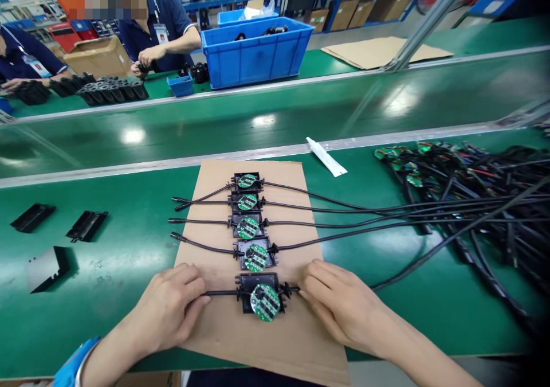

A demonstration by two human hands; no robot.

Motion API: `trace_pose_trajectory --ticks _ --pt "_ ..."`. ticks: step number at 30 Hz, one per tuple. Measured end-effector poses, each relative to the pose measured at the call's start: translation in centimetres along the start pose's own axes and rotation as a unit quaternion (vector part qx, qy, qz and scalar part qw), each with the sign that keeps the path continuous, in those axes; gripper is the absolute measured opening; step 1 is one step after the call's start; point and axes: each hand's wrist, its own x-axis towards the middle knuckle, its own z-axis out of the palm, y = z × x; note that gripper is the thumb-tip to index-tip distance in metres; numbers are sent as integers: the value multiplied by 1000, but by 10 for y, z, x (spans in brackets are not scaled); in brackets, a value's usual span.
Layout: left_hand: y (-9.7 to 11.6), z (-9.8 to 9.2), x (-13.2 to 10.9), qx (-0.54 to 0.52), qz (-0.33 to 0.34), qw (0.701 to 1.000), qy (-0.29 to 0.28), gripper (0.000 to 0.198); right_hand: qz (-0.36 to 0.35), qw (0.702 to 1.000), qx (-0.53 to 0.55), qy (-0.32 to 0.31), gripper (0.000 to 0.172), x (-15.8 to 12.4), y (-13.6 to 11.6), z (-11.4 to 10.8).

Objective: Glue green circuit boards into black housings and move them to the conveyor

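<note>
Several small black housings with round green circuit boards lie in a column on a brown cardboard sheet (275, 341), each with black cables running left and right. My left hand (169, 307) pinches the left cable of the nearest housing (260, 296). My right hand (339, 304) pinches the cable on that housing's right side. Both hands rest on the cardboard, fingers closed on the cable. The housing above it (256, 255) lies untouched.
A tangled pile of black cables with green boards (468, 198) fills the right. Black plastic covers (86, 225) lie at left. A white tube (325, 156) sits by the conveyor rail. Across the belt, a blue bin (255, 51) and two seated people handle black parts.
</note>
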Motion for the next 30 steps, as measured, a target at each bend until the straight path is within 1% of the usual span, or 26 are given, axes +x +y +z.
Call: trace_pose_trajectory --ticks 3,5,7,9,10,12,13,14,16,18,19,21,23,25,27,30 --pt "-1 0 4 1 -13 1000 -18 13 22 1000 -14 1 23 -3 1 3" --pt "-1 -5 5 -9 -26 999 -35 8 30 999 -14 -6 23 -4 -1 1" --pt "-1 -14 7 -29 -33 998 -51 4 33 999 -4 -20 21 -2 0 -9" --pt "-1 -24 14 -51 -32 997 -48 5 35 999 12 -26 17 8 11 -27" --pt "0 -30 21 -60 -31 997 -43 6 42 999 17 -18 16 17 21 -38" --pt "1 -41 39 -80 -30 996 -30 11 93 995 9 24 15 40 51 -62" --pt "2 -47 50 -92 -28 995 -27 13 144 988 -6 54 15 53 71 -74" --pt "3 -51 63 -105 -26 994 -26 15 223 971 -28 83 15 66 92 -84" --pt "7 -58 88 -132 -15 991 -19 16 294 946 -55 125 13 90 135 -100" --pt "9 -61 111 -159 -14 987 -9 16 338 931 -48 127 15 107 169 -106" --pt "10 -60 121 -174 -18 985 -5 15 354 927 -35 121 19 112 181 -107" --pt "8 -56 136 -207 -28 978 2 14 376 919 4 116 24 120 193 -104" --pt "5 -49 148 -241 -42 970 11 14 379 915 52 128 29 125 188 -97" --pt "2 -39 159 -285 -58 957 24 18 364 911 111 157 35 129 167 -87" --pt "1 -30 168 -342 -72 937 27 25 332 905 183 194 39 135 132 -73" --pt "5 -18 176 -442 -58 895 22 33 273 888 282 241 43 143 74 -49"
